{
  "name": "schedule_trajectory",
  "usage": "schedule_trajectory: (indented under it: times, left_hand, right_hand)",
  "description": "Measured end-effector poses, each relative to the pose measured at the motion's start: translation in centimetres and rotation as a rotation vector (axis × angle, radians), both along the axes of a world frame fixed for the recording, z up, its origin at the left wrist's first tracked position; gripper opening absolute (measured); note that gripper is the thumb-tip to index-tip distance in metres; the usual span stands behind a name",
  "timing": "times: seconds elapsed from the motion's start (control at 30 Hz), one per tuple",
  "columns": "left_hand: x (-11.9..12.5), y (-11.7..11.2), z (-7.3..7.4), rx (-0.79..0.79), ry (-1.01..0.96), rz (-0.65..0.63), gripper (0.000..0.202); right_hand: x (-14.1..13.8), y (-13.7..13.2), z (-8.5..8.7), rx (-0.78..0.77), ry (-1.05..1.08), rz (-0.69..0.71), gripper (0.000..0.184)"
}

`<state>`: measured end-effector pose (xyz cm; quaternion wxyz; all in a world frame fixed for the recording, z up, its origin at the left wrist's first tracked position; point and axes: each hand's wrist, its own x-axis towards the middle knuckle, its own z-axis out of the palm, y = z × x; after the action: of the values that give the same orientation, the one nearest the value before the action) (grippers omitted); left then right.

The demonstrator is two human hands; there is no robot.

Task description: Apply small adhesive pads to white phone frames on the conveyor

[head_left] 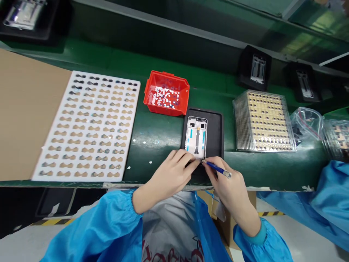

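Observation:
A white phone frame (196, 137) lies in a black tray (216, 133) on the green bench. My left hand (171, 174) rests at the frame's near end, fingers curled and pinching at its bottom edge. My right hand (227, 183) is closed round blue tweezers (218, 169), whose tip touches the frame's near edge beside my left fingertips. What sits between the fingertips is too small to see.
A red bin (166, 92) of small white and blue bits stands behind the tray. A white sheet (89, 125) with rows of small parts lies left, on brown cardboard (24, 112). A stack of clear part trays (263, 122) is right. Another person's blue sleeve (327, 207) is far right.

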<state>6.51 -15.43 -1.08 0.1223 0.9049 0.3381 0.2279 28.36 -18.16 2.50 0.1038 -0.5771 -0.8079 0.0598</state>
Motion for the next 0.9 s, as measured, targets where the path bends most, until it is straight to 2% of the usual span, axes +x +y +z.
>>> schedule_trajectory:
  times: [0.17,0.3,0.4,0.47,0.53,0.7,0.9]
  left_hand:
    - [0.8,-0.4,-1.0,0.041,0.108,-0.017,0.041]
    - [0.8,-0.5,-1.2,0.116,0.140,-0.033,0.043]
    - [0.9,-0.6,-1.3,0.152,0.190,-0.043,0.045]
    - [1.0,-0.8,-1.3,0.157,0.235,-0.045,0.045]
    - [1.1,-1.0,-1.2,0.167,0.258,-0.032,0.046]
    - [1.3,-1.3,-0.7,0.124,0.258,-0.003,0.049]
    - [1.3,-1.2,-0.5,0.126,0.281,-0.001,0.049]
  right_hand:
    - [-0.1,0.1,0.1,-0.016,0.035,-0.016,0.034]
    - [0.5,0.5,-0.1,-0.106,0.268,-0.073,0.028]
    - [0.8,0.4,-0.6,-0.201,0.671,-0.274,0.021]
    - [0.8,0.0,-1.2,-0.197,0.915,-0.452,0.025]
    - [0.4,-0.5,-1.9,-0.152,1.041,-0.553,0.028]
    - [-0.5,-1.2,-3.4,-0.055,1.079,-0.584,0.025]
    - [-0.5,-1.3,-3.6,-0.090,1.081,-0.589,0.029]
